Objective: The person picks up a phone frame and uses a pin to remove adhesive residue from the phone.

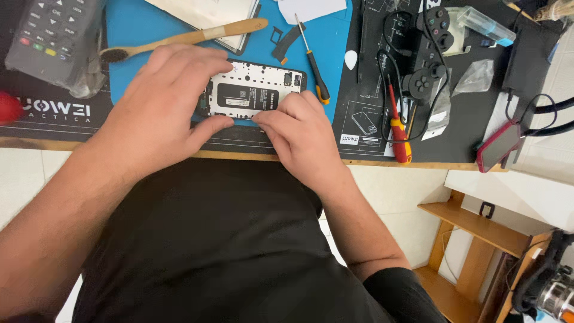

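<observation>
An opened phone lies back side up on a blue mat, showing its black battery and white inner frame. My left hand covers the phone's left end, thumb along its near edge. My right hand presses its fingertips on the phone's near right edge. Both hands rest on the phone; whether either pinches a small part is hidden.
A wooden-handled brush and a black-and-orange screwdriver lie on the blue mat. A red screwdriver, a black game controller with cable, a white pick, a payment terminal and a red phone surround it.
</observation>
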